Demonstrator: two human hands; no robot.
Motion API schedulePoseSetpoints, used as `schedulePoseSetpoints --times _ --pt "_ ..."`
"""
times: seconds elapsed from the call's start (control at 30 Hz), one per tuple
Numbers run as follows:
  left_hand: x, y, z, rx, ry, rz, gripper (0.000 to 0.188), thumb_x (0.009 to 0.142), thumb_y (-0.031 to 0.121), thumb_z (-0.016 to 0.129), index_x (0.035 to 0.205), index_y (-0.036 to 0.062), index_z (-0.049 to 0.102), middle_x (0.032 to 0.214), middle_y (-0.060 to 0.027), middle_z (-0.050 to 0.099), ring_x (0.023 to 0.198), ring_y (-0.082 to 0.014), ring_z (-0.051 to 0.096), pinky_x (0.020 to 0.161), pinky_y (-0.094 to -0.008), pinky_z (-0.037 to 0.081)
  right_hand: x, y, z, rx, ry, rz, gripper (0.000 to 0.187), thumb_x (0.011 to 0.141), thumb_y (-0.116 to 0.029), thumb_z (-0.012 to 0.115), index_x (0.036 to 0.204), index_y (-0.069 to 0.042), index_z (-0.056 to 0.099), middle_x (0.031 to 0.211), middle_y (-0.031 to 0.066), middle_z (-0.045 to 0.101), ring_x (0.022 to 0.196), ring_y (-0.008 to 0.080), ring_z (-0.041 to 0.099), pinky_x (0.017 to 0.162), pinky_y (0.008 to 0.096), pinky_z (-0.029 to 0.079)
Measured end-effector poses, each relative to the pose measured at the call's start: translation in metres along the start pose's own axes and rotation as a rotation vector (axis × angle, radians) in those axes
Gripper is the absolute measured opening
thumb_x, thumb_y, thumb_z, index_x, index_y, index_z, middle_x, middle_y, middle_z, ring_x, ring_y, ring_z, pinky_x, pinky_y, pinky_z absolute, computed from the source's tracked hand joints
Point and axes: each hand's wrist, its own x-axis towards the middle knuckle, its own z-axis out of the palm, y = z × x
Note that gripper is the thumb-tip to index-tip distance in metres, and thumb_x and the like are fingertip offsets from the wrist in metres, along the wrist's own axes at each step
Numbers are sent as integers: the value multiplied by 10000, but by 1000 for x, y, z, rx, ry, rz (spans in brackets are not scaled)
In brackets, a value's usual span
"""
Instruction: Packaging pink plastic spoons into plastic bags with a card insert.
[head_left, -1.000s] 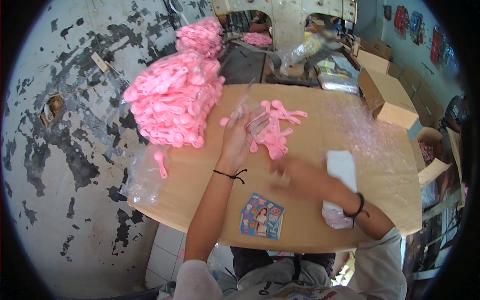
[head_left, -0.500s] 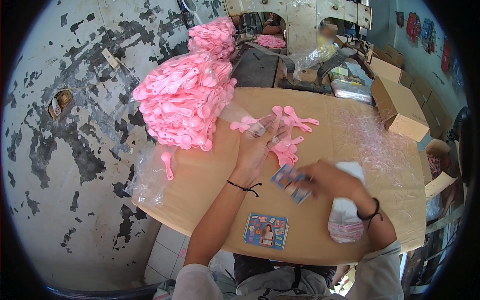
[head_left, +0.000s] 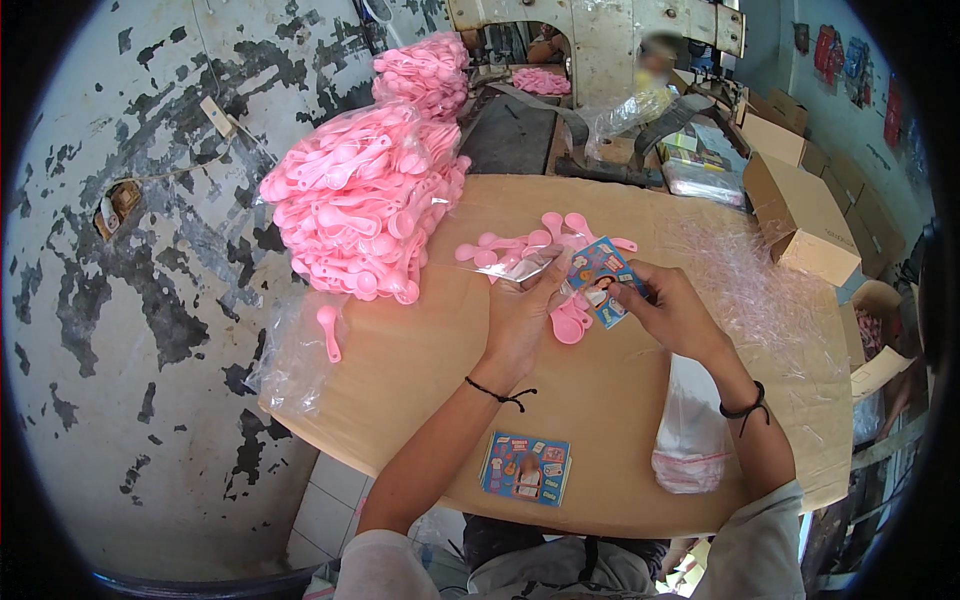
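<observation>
My left hand (head_left: 522,312) is closed on a small clear plastic bag (head_left: 535,266), pinched between thumb and fingers. In my right hand (head_left: 678,308) is a blue printed card (head_left: 603,272), gripped at its right edge and tilted, its left edge close to the bag. Whether the card has entered the bag I cannot tell. Behind and below both hands lies a loose pile of pink plastic spoons (head_left: 569,322), partly covered by them. A stack of the same blue cards (head_left: 527,468) rests near the table's front edge. A pile of clear bags (head_left: 691,440) lies beside my right forearm.
Large clear sacks of pink spoons (head_left: 365,205) stand at the table's left. One spoon (head_left: 329,332) lies on crumpled plastic (head_left: 290,360). Clear plastic strands (head_left: 740,275) spread at the right, near a cardboard box (head_left: 800,225). A metal machine (head_left: 600,45) and another person are behind.
My right hand has moved up and away from me with the card, bringing it to the bag in my left hand. The left hand has shifted slightly right and turned.
</observation>
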Motion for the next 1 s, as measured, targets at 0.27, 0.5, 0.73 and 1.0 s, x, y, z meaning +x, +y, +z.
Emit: schedulePoseSetpoints --times 0.27,0.5,0.73,1.0 --pt "-6 -9 4 166 -224 -9 184 924 145 648 1053 15 660 971 -34 691 855 -83 646 734 -241 522 -1 5 5 105 -109 59 188 923 -163 624 953 21 651 622 10 492 580 73 408 527 284 374" --pt "-9 -24 12 258 -339 123 435 930 161 641 1316 28 489 1274 -93 576 1085 -136 588 847 -299 505 2 23 26 362 94 -45 197 922 -172 632 1007 0 677 702 -55 540 624 42 453 567 245 407" --pt "0 12 0 -387 -481 11 523 1012 231 484 1448 21 287 1457 -145 414 1288 -240 470 1050 -368 407 5 -6 25 462 42 52 248 926 -225 651 1095 -44 667 704 -61 561 583 34 445 533 210 365" --pt "-7 5 4 -247 -528 136 492 1009 217 494 1417 -7 333 1386 -150 481 1253 -232 504 1034 -360 425 1 -13 28 478 61 142 212 959 -240 601 1006 -39 650 748 -22 589 617 50 483 570 223 393"
